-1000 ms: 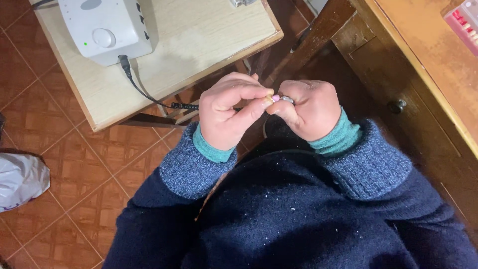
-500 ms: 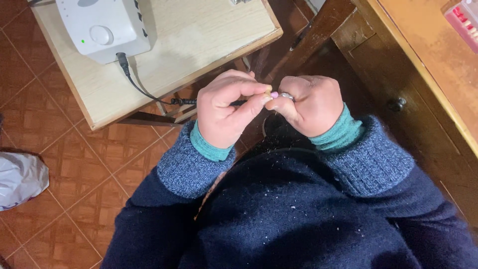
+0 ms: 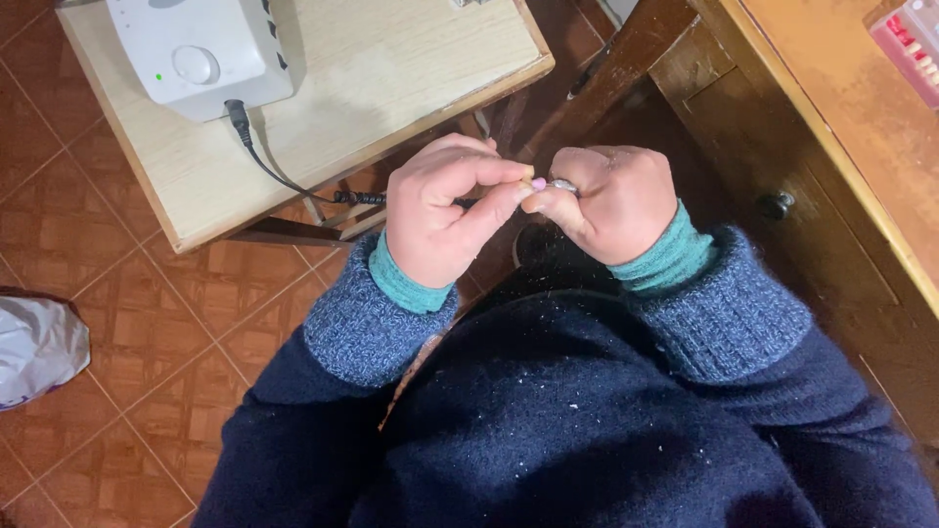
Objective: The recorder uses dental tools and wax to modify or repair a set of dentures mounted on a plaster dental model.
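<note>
Beyond your hands sits a light wooden table, the biggest thing in view, and to the right of your right hand runs a dark brown wooden cabinet with a small round knob just past your right wrist. Under you lies a floor of reddish-brown tiles. On the table, up and to the left of your left hand, stands a white box-shaped machine with a round dial and a tiny green light. A crumpled white bag lies on the tiles, well off to the left of your left arm.

From the machine a black cable runs down across the table edge to a ribbed end just beside your left hand.

Your left hand is curled, its thumb and forefinger pinching toward your right hand; a thin dark tool seems to pass through its grip, but most of it is hidden. Your right hand is clenched into a loose fist, its fingertips closed on a small silvery piece that sits right between the two hands, touching both. A pink-painted nail tip shows beside it. What the piece is, you cannot tell from here.
</note>
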